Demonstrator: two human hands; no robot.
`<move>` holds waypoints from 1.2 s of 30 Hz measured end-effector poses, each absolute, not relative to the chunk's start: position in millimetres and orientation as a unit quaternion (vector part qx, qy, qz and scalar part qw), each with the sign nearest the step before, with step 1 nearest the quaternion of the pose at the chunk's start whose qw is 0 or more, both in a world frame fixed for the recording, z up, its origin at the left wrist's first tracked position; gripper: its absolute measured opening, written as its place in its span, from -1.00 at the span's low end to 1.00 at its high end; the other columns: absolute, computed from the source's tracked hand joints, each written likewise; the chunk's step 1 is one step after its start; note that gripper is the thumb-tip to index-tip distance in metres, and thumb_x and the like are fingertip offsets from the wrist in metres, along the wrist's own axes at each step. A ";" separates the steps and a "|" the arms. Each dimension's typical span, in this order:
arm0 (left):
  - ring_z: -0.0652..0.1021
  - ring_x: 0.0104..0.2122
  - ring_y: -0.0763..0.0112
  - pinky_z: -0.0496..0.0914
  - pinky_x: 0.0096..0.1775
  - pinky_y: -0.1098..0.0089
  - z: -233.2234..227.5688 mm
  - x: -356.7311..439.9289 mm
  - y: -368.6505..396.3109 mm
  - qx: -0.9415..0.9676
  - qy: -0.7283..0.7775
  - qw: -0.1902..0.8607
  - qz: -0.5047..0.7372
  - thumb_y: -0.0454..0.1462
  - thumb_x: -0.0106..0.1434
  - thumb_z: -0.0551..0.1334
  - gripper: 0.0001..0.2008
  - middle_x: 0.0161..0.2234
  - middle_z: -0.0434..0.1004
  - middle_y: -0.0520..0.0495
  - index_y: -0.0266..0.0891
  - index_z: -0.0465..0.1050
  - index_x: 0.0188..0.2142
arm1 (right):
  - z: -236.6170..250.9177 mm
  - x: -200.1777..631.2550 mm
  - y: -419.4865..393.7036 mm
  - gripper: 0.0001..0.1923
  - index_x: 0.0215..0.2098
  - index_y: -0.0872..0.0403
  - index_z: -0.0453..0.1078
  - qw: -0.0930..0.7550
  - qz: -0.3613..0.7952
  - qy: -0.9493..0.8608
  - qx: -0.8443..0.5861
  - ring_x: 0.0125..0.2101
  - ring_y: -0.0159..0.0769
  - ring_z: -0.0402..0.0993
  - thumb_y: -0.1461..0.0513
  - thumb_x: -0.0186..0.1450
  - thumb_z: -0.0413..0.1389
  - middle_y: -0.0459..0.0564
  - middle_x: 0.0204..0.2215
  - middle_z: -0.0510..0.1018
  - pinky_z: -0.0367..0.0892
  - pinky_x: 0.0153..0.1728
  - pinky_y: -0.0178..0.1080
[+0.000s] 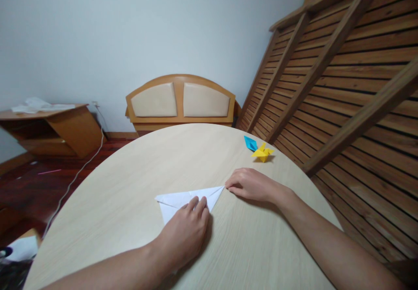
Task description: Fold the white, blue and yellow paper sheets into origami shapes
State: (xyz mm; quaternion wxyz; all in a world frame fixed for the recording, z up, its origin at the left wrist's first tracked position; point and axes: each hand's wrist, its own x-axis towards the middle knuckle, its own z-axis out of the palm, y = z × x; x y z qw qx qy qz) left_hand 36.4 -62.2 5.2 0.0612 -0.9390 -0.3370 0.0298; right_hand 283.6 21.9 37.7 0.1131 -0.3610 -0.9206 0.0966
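Pressed white paper (pixel 171 205) against the table (pixel 130 185) with the left hand (pixel 187 229), palm down, fingers loosely extended, gripping nothing; pinched its sharp corner, to the right, in the closed fingertips of the right hand (pixel 251 185). Progress: already folded into a roughly triangular form, creased along the edge farther from the hands. Judged only part-worked compared with the finished-looking yellow paper bird (pixel 262 153) and blue folded paper (pixel 250 143), set close together beyond the right hand. Could not determine the number of folds left, nor see the portion covered by the left hand. Lettering: found no brand, label or readable writing near either hand; likewise none on the pale sheets (pixel 39 106) far beyond the left hand.
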 end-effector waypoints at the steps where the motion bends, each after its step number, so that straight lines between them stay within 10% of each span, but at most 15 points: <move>1: 0.38 0.14 -0.07 0.36 0.11 -0.02 5.7 36.2 -62.1 -0.940 -0.334 0.064 0.033 -0.41 0.31 0.06 -0.69 0.10 0.40 -0.47 -0.48 0.43 -0.01 | 37.2 283.4 22.6 -0.81 -0.22 0.04 0.60 0.115 0.097 -0.918 -0.368 -0.25 -0.23 0.54 0.28 0.32 0.12 0.01 -0.29 0.67 0.31 -0.17 -0.24; 12: 0.41 0.07 -0.05 0.40 0.04 -0.02 1.0 35.0 -61.6 -0.935 -0.345 0.075 0.025 -0.42 0.29 0.04 -0.71 0.06 0.43 -0.42 -0.42 0.44 -0.06 | 21.0 255.2 16.0 -0.70 0.07 0.05 0.48 0.150 0.123 -0.938 -0.287 0.06 -0.18 0.42 0.22 0.43 0.04 0.08 0.05 0.56 0.23 0.13 -0.09; 18: 0.41 0.06 -0.02 0.38 0.07 0.03 0.9 36.1 -61.6 -0.937 -0.339 0.079 0.036 -0.41 0.31 0.05 -0.68 0.02 0.46 -0.40 -0.45 0.45 -0.02 | 12.9 237.9 -10.7 -0.45 0.39 0.17 0.03 0.069 0.189 -0.934 -0.296 0.38 -0.16 -0.08 0.16 0.49 -0.14 0.19 0.38 0.07 -0.11 0.36 0.00; 29: 0.51 -0.01 0.19 0.40 0.06 0.17 21.9 10.0 -29.8 -0.943 -0.331 -0.002 -0.033 -0.37 0.42 0.01 -0.71 0.06 0.46 -0.28 -0.37 0.42 0.02 | 3.1 223.5 -23.4 -0.24 0.42 0.26 -0.08 0.058 0.181 -0.899 -0.394 0.40 0.05 -0.34 -0.08 0.45 -0.16 0.24 0.41 -0.14 -0.18 0.36 0.11; 36: 0.45 0.13 -0.03 0.31 0.13 -0.05 9.9 6.8 -34.9 -0.918 -0.393 0.054 0.027 -0.35 0.37 0.04 -0.60 0.17 0.38 -0.43 -0.45 0.35 0.15 | 8.6 218.0 -30.8 -0.18 0.43 0.15 -0.10 0.044 0.157 -0.895 -0.416 0.39 0.15 -0.35 -0.17 0.41 -0.16 0.19 0.42 -0.13 -0.20 0.35 0.17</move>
